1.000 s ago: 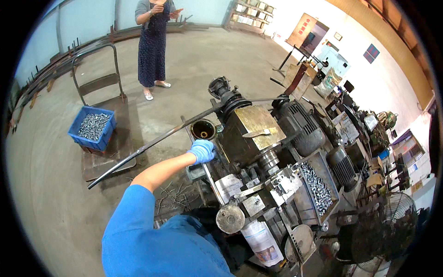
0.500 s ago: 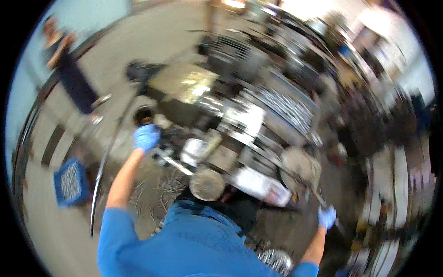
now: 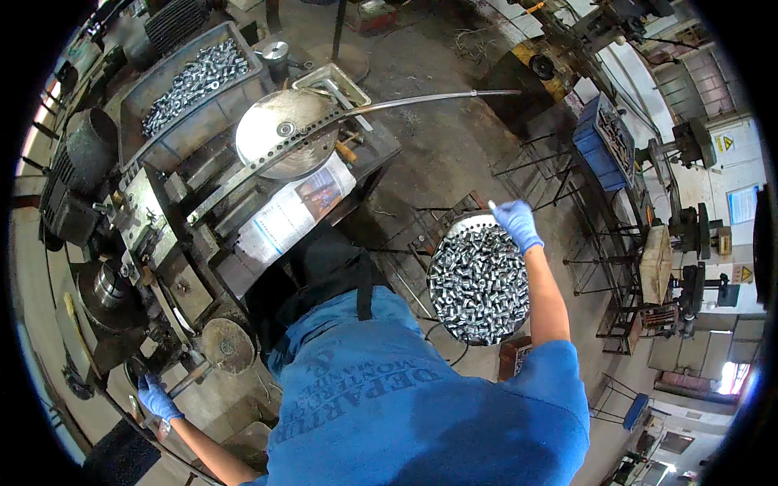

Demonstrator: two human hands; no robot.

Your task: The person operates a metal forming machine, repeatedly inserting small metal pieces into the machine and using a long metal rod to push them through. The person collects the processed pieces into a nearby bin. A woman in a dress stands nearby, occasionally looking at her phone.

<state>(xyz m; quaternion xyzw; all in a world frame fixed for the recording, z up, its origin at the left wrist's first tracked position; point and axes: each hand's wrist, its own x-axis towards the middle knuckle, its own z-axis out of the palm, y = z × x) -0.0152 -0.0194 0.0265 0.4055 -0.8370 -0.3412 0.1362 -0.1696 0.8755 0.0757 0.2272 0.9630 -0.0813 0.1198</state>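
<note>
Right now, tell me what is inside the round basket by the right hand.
The round basket is heaped with small shiny metal cylinders. The right hand, gloved blue, is over its far rim. The heap covers the basket's bottom, so nothing beneath shows.

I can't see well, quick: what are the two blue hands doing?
Left hand: closed around a machine handle.
Right hand: over the bin of metal parts, pinching something small and white.
</note>
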